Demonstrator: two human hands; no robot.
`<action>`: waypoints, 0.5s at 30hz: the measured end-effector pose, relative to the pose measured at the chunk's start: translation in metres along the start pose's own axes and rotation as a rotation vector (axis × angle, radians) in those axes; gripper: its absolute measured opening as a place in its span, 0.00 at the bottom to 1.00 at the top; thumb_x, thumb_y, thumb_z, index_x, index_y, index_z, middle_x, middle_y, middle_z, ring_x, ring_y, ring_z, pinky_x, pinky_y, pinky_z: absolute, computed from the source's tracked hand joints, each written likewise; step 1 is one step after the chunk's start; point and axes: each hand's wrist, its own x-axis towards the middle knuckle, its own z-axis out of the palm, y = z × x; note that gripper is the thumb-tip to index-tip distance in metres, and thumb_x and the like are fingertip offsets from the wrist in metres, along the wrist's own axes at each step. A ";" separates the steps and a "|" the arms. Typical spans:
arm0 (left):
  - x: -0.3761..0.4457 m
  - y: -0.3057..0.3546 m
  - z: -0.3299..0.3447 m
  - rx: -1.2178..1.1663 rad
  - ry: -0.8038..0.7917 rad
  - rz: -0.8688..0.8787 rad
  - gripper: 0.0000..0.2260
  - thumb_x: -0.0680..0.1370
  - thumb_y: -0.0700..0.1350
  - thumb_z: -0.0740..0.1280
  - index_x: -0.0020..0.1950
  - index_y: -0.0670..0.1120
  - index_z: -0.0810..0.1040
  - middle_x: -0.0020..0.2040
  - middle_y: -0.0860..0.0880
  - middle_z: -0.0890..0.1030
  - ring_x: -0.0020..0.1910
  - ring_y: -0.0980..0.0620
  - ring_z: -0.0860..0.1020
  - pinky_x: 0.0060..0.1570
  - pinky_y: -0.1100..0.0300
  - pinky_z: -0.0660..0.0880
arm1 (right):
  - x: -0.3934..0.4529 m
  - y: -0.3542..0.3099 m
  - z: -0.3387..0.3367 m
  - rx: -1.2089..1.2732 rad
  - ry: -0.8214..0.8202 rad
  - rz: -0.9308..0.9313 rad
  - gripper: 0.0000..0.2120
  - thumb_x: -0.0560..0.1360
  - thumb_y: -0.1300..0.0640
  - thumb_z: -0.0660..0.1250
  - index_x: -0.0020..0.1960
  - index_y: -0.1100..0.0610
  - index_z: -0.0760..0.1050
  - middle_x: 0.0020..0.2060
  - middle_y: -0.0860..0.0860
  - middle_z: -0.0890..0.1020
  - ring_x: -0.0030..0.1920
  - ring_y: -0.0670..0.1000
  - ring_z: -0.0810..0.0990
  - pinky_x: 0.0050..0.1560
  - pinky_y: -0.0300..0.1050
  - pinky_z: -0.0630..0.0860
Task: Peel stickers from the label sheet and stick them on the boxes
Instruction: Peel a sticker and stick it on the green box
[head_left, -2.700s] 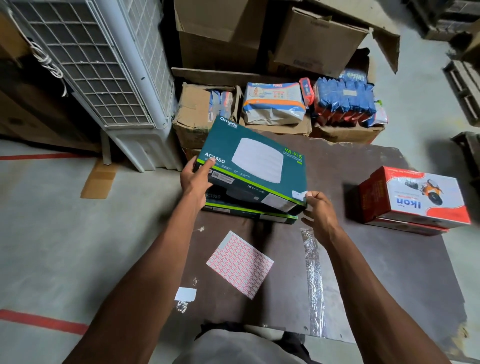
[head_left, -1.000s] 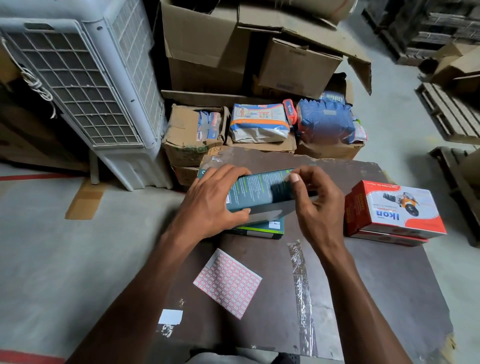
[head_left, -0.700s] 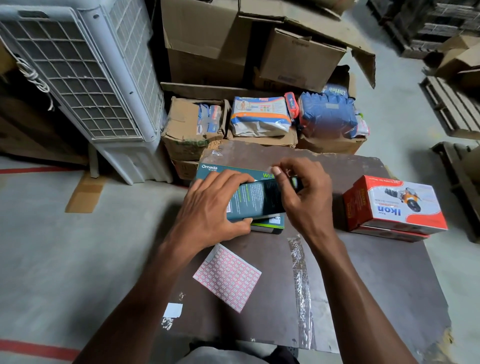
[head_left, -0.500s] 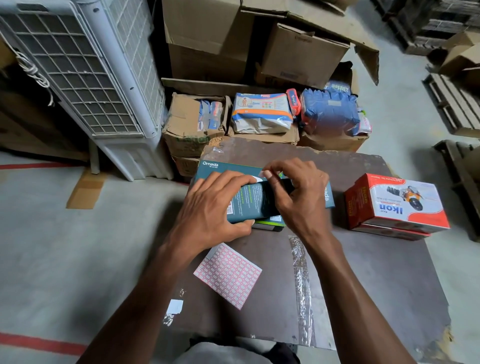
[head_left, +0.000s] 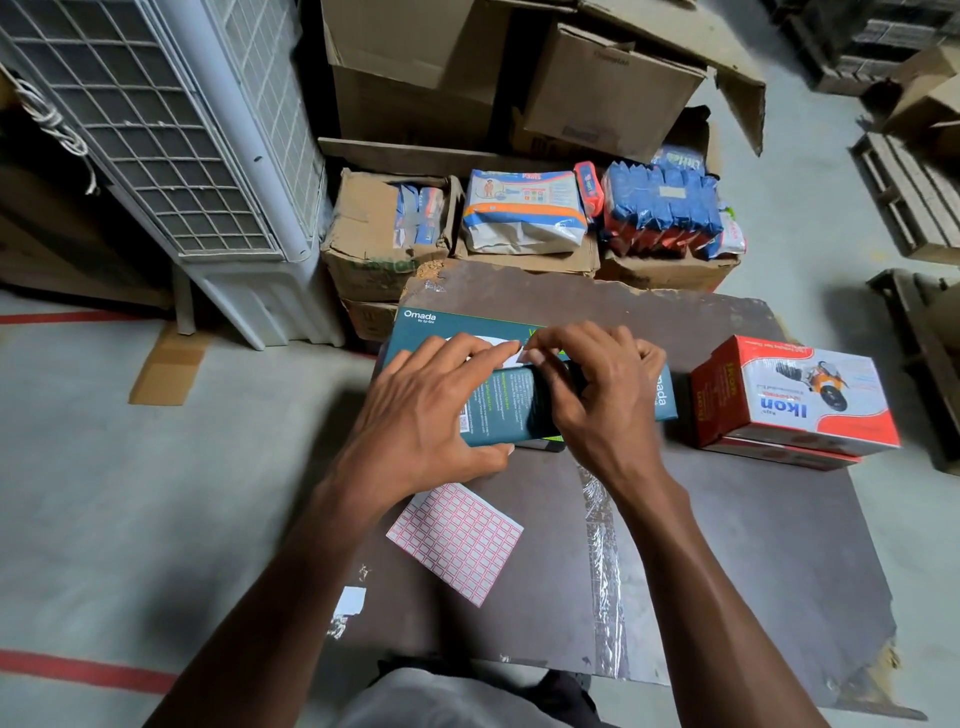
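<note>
Both hands work on the teal Omada box (head_left: 524, 410): the left hand (head_left: 431, 421) has its grip wrapped over the near edge, and the right hand (head_left: 597, 400) curls its fingertips on the top. Just nearer than that box, the red-and-white label sheet (head_left: 457, 540) lies flat on the bench (head_left: 727, 545); to the right of the box stand the red Ikon boxes (head_left: 795, 400).

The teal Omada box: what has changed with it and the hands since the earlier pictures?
The teal Omada box, earlier held flat at its ends, now stands on edge; the left hand grips it, the right hand works along its top edge. The pink-gridded label sheet and red-white Ikon box stayed.
</note>
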 end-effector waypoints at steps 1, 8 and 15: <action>0.000 0.000 0.000 0.001 -0.005 0.002 0.37 0.64 0.64 0.68 0.73 0.58 0.70 0.62 0.58 0.75 0.58 0.51 0.74 0.54 0.51 0.74 | 0.000 0.000 0.000 0.005 -0.006 -0.001 0.03 0.81 0.49 0.68 0.51 0.46 0.80 0.48 0.41 0.83 0.48 0.48 0.73 0.53 0.59 0.68; 0.001 -0.001 0.000 -0.010 -0.012 0.006 0.35 0.64 0.64 0.68 0.71 0.59 0.70 0.62 0.58 0.74 0.57 0.51 0.74 0.54 0.50 0.75 | -0.001 0.002 0.000 -0.002 -0.036 -0.017 0.04 0.80 0.49 0.68 0.51 0.46 0.81 0.49 0.41 0.82 0.48 0.49 0.73 0.53 0.61 0.69; 0.004 -0.002 -0.002 -0.033 -0.023 -0.014 0.34 0.63 0.66 0.69 0.69 0.60 0.70 0.62 0.59 0.75 0.57 0.52 0.74 0.55 0.48 0.75 | -0.001 0.009 -0.003 0.023 -0.080 -0.099 0.11 0.76 0.58 0.64 0.53 0.46 0.80 0.51 0.41 0.81 0.48 0.50 0.72 0.50 0.63 0.70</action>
